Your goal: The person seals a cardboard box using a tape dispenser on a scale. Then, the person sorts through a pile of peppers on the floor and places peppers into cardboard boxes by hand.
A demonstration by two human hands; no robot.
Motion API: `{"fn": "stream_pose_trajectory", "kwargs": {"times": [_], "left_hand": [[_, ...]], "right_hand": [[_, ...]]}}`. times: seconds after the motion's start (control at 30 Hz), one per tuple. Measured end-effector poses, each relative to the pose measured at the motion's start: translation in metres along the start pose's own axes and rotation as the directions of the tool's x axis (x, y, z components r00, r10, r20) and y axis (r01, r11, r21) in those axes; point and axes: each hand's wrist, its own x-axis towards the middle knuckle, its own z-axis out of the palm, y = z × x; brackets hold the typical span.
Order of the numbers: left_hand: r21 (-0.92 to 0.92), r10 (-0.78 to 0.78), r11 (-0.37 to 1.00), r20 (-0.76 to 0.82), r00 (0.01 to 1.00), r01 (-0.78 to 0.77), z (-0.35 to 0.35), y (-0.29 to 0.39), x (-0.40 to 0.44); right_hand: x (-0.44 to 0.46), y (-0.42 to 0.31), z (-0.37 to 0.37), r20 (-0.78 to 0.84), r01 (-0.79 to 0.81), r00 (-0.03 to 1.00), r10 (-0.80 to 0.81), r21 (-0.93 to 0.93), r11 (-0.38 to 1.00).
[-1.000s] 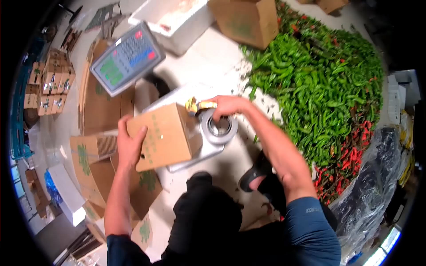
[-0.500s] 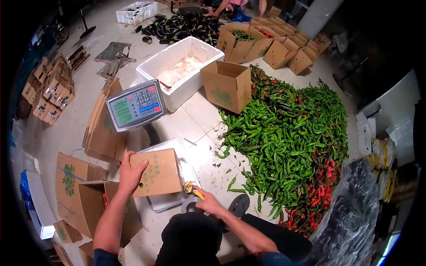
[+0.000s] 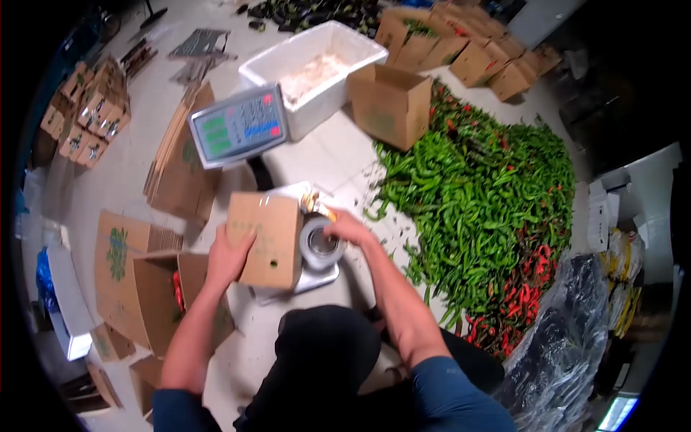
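Note:
A small cardboard box [image 3: 268, 229] sits tilted over the metal platform [image 3: 325, 278] of a scale. My left hand [image 3: 228, 255] grips its left side, thumb on the printed face and the other fingers partly hidden. In my right hand [image 3: 350, 228] is a tape dispenser [image 3: 309, 248] with a yellow handle and a grey-looking roll, held against the box's right side. The dispenser's head is close to the box's far right edge. The scale's display [image 3: 236, 128] stands just beyond the box, its digits blurred.
Green chili peppers [image 3: 461, 209] with red ones form a big pile at right. A white foam box [image 3: 327, 97] and an upright open carton [image 3: 389, 108] stand ahead. Flattened cardboard [image 3: 176, 158] and an open carton [image 3: 155, 295] are at left. Eggplants [image 3: 309, 14] lie far off.
My right hand has brought the tape dispenser up and against the box's right side. The box has turned in my left hand, which now sits lower on its side. The camera view has shifted.

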Motion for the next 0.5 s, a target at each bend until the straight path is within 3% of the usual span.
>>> {"fn": "stream_pose_trajectory", "kwargs": {"times": [0.1,0.17,0.27,0.37,0.43,0.5], "left_hand": [[-0.112,-0.01,0.994,0.026,1.0,0.013,0.002,0.001,0.005],[-0.124,-0.054,0.991,0.041,0.998,0.059,0.004,-0.002,0.001],[-0.161,-0.082,0.983,0.044,0.996,0.088,0.005,0.01,0.001],[-0.262,-0.11,0.956,0.089,0.99,0.13,0.008,0.012,-0.006],[-0.327,-0.14,0.929,0.12,0.983,0.172,0.008,0.017,-0.01],[-0.325,-0.126,0.931,0.138,0.982,0.165,0.008,0.015,-0.011]], "right_hand": [[0.011,0.006,-0.008,0.077,0.113,0.99,-0.116,0.033,0.993],[-0.03,-0.02,-0.003,0.149,0.012,0.989,-0.013,0.01,1.0],[-0.077,0.014,0.021,0.248,0.066,0.969,-0.004,-0.243,0.968],[-0.138,0.035,0.065,0.192,-0.113,0.974,0.123,-0.066,0.991],[-0.145,0.061,0.098,0.075,0.044,0.996,-0.052,0.099,0.994],[-0.152,0.068,0.102,0.056,0.065,0.996,-0.069,0.067,0.996]]}}
